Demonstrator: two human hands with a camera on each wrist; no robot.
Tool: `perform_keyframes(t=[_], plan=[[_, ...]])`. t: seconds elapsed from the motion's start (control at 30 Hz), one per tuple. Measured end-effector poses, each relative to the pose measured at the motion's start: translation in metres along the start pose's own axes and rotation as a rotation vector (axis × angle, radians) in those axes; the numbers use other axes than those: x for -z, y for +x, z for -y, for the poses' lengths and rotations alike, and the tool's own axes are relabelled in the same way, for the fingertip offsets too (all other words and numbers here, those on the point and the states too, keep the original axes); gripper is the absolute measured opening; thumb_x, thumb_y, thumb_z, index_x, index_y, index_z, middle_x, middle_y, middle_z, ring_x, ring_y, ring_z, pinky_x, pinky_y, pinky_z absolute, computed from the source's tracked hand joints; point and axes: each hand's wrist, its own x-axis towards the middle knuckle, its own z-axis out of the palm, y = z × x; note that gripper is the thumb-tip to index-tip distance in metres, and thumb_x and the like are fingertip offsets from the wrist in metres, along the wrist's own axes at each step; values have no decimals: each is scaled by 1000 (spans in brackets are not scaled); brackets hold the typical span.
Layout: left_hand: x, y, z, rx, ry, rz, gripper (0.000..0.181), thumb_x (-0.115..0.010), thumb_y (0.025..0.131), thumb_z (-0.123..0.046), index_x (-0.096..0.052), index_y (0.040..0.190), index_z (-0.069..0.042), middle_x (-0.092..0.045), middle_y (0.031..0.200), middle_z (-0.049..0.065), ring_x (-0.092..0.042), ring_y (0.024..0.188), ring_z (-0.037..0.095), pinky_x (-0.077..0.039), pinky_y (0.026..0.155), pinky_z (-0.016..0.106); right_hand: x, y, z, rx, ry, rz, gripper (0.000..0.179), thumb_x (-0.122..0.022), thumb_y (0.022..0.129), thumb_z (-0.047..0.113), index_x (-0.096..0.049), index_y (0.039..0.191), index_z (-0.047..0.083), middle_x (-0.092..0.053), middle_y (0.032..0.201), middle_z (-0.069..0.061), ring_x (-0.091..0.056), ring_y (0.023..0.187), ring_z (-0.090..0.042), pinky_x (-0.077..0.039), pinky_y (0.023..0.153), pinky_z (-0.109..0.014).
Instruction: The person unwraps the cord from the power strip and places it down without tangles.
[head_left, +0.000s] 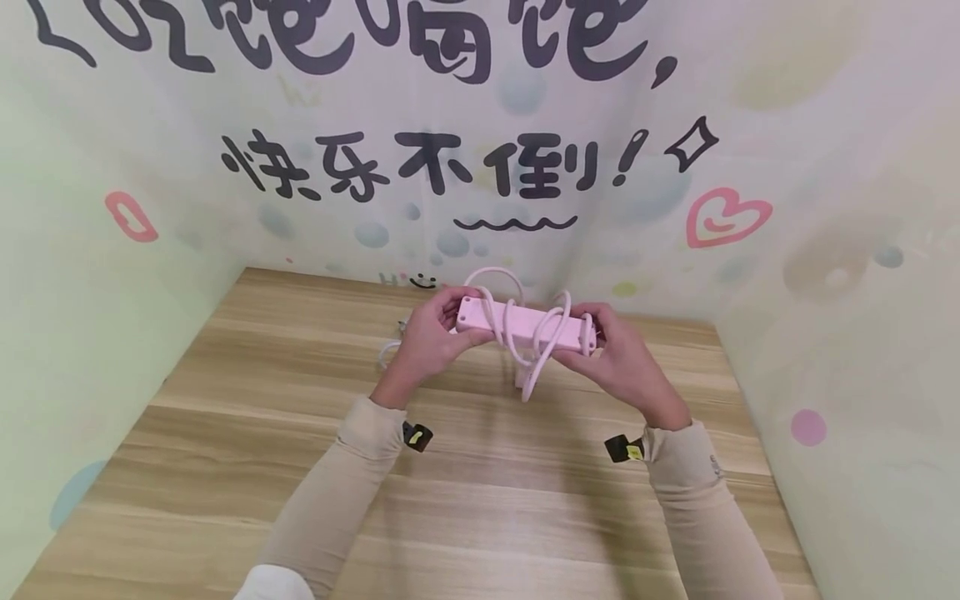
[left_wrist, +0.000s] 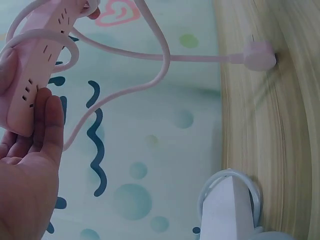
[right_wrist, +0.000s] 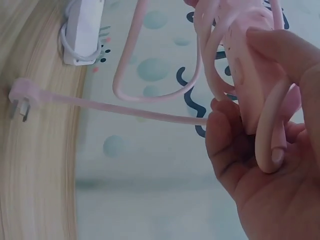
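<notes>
A pink power strip point(head_left: 527, 323) is held up above the table, with its own pink cord point(head_left: 551, 337) wound around it in loose loops. My left hand point(head_left: 431, 337) grips one end, thumb on the near side and fingers on the far side. The other end is gripped by my right hand point(head_left: 618, 358), close to where the cord comes out. Socket slots show on the strip's face in the left wrist view. From the loops the cord's free end hangs down to a pink plug point(right_wrist: 24, 92) with metal prongs, low by the wooden tabletop.
Behind my left hand, a white power strip point(left_wrist: 225, 210) with a white cord around it is on the wooden table point(head_left: 480, 500). A printed backdrop point(head_left: 375, 233) rises at the table's back edge, and pale walls stand on both sides.
</notes>
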Motion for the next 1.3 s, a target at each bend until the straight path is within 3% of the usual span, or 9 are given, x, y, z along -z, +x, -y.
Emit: perform_keyframes(t=[0.3, 0.53, 0.67, 0.8, 0.87, 0.97, 1.1, 1.3], plan=[[5, -1, -7, 49, -50, 9, 51, -83, 80, 1, -60, 125, 2, -66, 121, 21, -65, 103, 16, -59, 88, 22, 0, 3, 8, -52, 20, -16, 56, -83, 86, 35, -58, 131, 12, -66, 122, -7, -66, 110, -23, -56, 89, -26], [12, -2, -12, 27, -64, 6, 49, -80, 82, 5, -59, 126, 6, -64, 120, 23, -63, 101, 14, -58, 87, 19, -3, 8, 16, -36, 105, -7, 63, -82, 87, 29, -51, 138, 11, -64, 122, -10, -65, 109, -25, -56, 86, -23], [15, -5, -11, 12, -77, 11, 50, -78, 81, 9, -57, 127, 9, -63, 121, 24, -62, 102, 12, -57, 88, 18, 5, 7, 17, -30, 115, 77, 64, -80, 90, 29, -48, 144, 16, -62, 129, -7, -61, 108, -23, -53, 88, -21], [18, -8, -10, -3, -101, 40, 49, -76, 80, 13, -57, 126, 11, -63, 118, 22, -62, 99, 11, -57, 86, 17, 24, 7, 18, -52, 108, 197, 45, -63, 101, 30, -52, 143, 18, -63, 130, -6, -61, 108, -24, -54, 90, -29], [19, -9, -10, -17, -106, 54, 48, -76, 81, 13, -57, 125, 11, -63, 118, 21, -62, 98, 11, -57, 87, 18, 31, 14, 19, -59, 99, 218, 37, -52, 107, 32, -57, 139, 14, -66, 128, -9, -63, 108, -26, -55, 92, -34], [18, -11, -10, -31, -105, 70, 49, -76, 80, 13, -57, 126, 11, -62, 120, 21, -63, 101, 11, -57, 89, 18, 35, 31, 17, -71, 58, 223, 42, -39, 111, 36, -63, 132, 8, -69, 125, -13, -66, 106, -25, -55, 95, -38], [15, -12, -11, -21, -97, 92, 53, -77, 79, 14, -56, 127, 11, -60, 126, 25, -64, 104, 10, -57, 92, 19, 35, 55, 8, -116, 27, 302, 46, -39, 111, 37, -63, 133, 5, -70, 125, -15, -67, 109, -26, -58, 94, -40], [8, -13, -15, -8, -106, 133, 55, -76, 77, 15, -55, 127, 12, -60, 128, 32, -65, 103, 7, -56, 92, 19, 31, 75, -6, -128, 64, 470, 47, -43, 109, 40, -56, 144, 11, -66, 140, -10, -64, 124, -31, -55, 101, -46]])
